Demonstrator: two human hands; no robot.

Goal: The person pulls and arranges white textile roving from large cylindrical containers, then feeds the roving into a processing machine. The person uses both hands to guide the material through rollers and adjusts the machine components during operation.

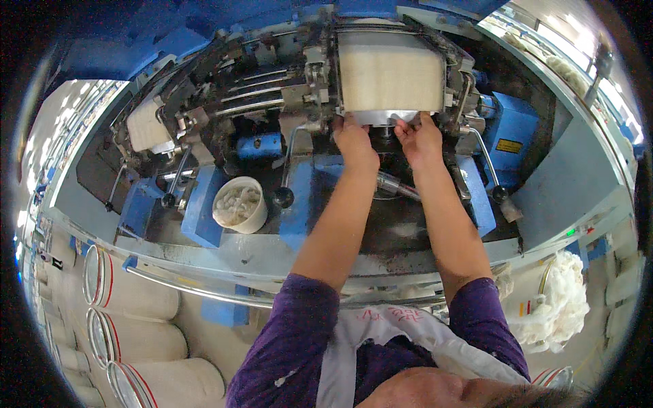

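Observation:
A wide cream sheet of fibre (pixel 391 75) comes down the front of the blue machine. A shiny silver metal plate (pixel 374 117) runs along its lower edge. My left hand (pixel 355 144) is closed at the left part of this plate, its fingertips partly hidden at the edge. Near the plate's right end, my right hand (pixel 422 141) is closed too, with thumb and fingers curled at the metal. A small round metal fitting (pixel 387 130) sits between the two hands, under the plate.
A white tub of loose fibre (pixel 239 205) stands on the machine bed. Ball-ended levers (pixel 283 198) flank the work area, with another on the right (pixel 499 194). A metal rail (pixel 204 289) crosses the front. Large cans (pixel 166 384) stand left; fluffy fibre (pixel 561 302) spills at right.

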